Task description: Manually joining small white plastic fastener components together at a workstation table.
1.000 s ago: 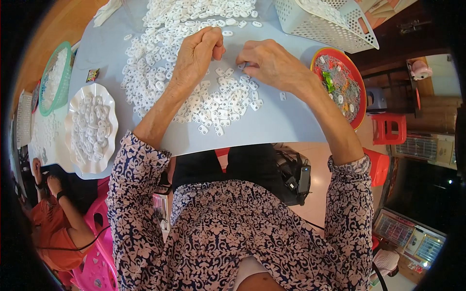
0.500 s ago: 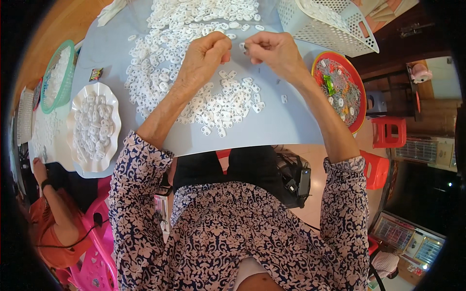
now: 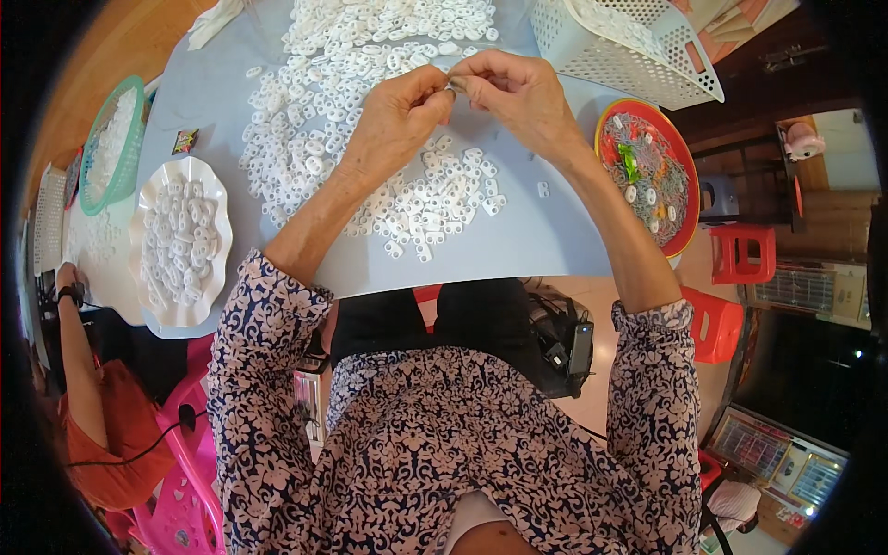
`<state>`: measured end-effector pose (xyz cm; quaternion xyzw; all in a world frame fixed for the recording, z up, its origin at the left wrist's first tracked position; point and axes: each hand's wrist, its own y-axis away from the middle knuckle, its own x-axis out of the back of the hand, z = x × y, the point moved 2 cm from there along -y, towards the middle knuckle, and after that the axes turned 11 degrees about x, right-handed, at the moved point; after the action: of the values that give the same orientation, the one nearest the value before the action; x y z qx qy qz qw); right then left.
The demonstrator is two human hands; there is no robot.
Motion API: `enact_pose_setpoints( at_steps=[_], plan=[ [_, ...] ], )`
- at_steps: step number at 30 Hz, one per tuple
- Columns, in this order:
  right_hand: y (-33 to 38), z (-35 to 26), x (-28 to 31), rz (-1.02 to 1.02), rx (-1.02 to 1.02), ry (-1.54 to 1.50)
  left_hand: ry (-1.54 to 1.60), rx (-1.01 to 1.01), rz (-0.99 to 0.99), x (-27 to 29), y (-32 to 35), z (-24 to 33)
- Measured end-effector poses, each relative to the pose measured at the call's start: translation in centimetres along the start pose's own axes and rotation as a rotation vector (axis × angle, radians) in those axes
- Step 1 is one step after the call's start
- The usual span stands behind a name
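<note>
Head view, looking down on pale grey tabletop (image 3: 518, 250)

Progress, as a judgement: partly along, far from finished; white scalloped dish (image 3: 178, 242) at left edge of tabletop already holding a layer of small white plastic pieces, green basket (image 3: 111, 143) further toward far left corner also filled with white bits; big loose heap of white plastic pieces (image 3: 370, 111) spread from far edge down to middle of tabletop, apparently not yet handled

Left hand (image 3: 393, 125) raised just above heap near middle of tabletop, fingers curled shut, thumb and forefinger pinched on small piece (image 3: 453, 85)

Right hand (image 3: 518, 97) meeting it fingertip to fingertip, likewise closed in a pinch on same small piece; piece itself mostly hidden between fingertips, kind and colour hard to tell

Red round tray (image 3: 680, 227) at right edge of tabletop, holding thin coloured wire-like bits and a few white pieces; white perforated basket (image 3: 638, 55) tilted at far right corner

Another person's arm with wristband at far left, below tabletop level, apart from work
</note>
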<state>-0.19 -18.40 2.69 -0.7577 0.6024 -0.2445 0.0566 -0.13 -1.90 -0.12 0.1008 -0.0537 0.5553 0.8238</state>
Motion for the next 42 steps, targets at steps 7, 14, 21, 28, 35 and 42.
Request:
enact_pose_setpoints(
  at_steps=[7,14,21,28,35,42],
  plan=[
    [0.5,0.2,-0.2,0.03,-0.039,-0.001,0.183,-0.049,0.041,0.1,-0.4,-0.1],
    [-0.1,0.0,-0.1,0.013,0.025,0.099,0.522,0.186,-0.097,0.2,-0.4,0.0],
    [-0.4,-0.1,-0.6,0.046,0.271,0.065,0.838,0.18,-0.478,0.3,-1.1,-0.8],
    [0.8,0.4,1.5,-0.016,-0.007,0.158,0.833,0.155,-0.339,0.5,-1.0,-0.1],
    [2.2,-0.9,3.1,-0.47,0.298,0.629,0.731,0.214,-0.214,0.3,-0.6,-0.5],
    [2.5,-0.3,2.1,-0.566,0.3,0.777,0.728,0.222,-0.192,0.3,-0.5,-0.4]
  ],
)
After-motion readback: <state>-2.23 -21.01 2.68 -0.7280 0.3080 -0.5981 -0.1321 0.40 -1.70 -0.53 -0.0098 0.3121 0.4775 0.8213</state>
